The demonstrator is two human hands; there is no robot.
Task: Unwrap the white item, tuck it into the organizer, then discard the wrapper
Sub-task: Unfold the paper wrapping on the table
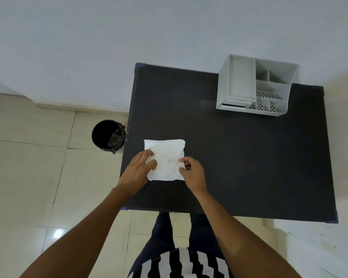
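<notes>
A flat white wrapped item (166, 157) lies on the black table (239, 157), near its front left part. My left hand (138, 171) rests on the item's left edge with its fingers spread over it. Thumb and fingers of my right hand (192, 173) pinch the item's right edge. A grey organizer (255, 88) with several compartments stands at the table's far right corner, well away from both hands. Whether the wrapper is torn open cannot be told.
A black waste bin (108, 135) stands on the tiled floor just left of the table's left edge. A white wall runs behind the table. The table's front edge is close to my body.
</notes>
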